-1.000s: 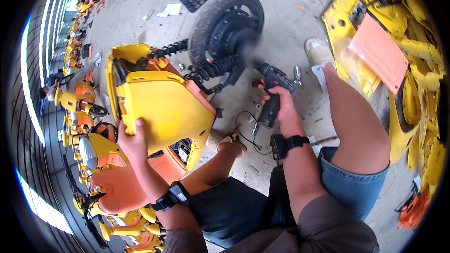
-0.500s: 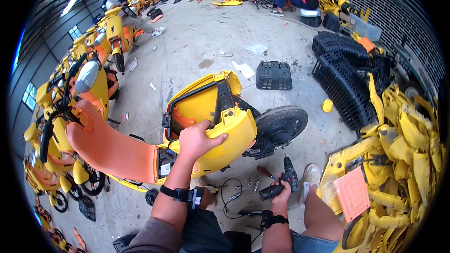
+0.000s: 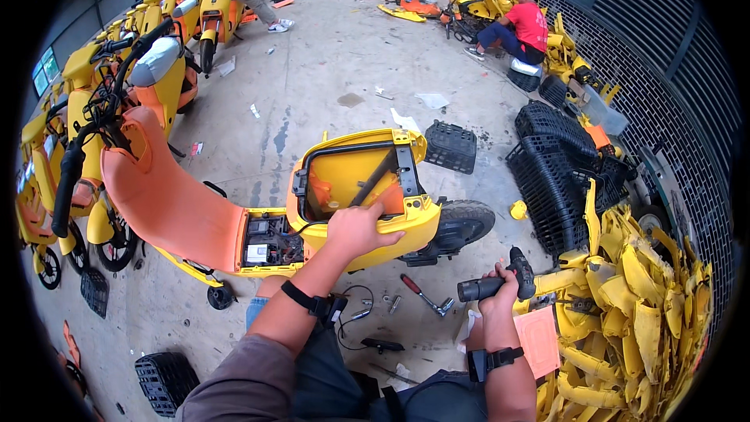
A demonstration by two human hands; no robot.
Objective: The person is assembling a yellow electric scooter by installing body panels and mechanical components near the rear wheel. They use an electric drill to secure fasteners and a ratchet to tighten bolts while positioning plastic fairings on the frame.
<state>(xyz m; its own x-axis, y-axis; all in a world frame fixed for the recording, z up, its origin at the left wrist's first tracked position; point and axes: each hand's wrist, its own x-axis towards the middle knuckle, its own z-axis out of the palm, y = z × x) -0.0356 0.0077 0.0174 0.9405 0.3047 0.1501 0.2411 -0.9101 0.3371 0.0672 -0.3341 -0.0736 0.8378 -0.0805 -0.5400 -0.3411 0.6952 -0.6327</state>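
A yellow and orange electric scooter (image 3: 416, 228) stands in front of me, its rear wheel (image 3: 473, 221) on the right. The seat opening shows a yellow bin crossed by a dark bar. My left hand (image 3: 355, 230) grips the near rim of this yellow body, thumb outside and fingertips partly hidden over the edge. In my right hand (image 3: 498, 297) is a black cordless drill (image 3: 521, 272), held by its handle off to the right, apart from the scooter. An open compartment with wiring (image 3: 273, 244) lies beside the orange footboard (image 3: 183, 215).
A red-handled ratchet wrench (image 3: 423, 294) and a cable (image 3: 350, 320) lie on the floor. Yellow panels (image 3: 648, 320) are heaped at right, behind them black plastic baskets (image 3: 547, 180). More scooters (image 3: 219, 8) line the left. A person in red (image 3: 525, 27) sits far right.
The drill has moved right and up, away from the rear wheel. My view has shifted, and more of the scooter's open compartment shows. My left hand stays on the yellow body.
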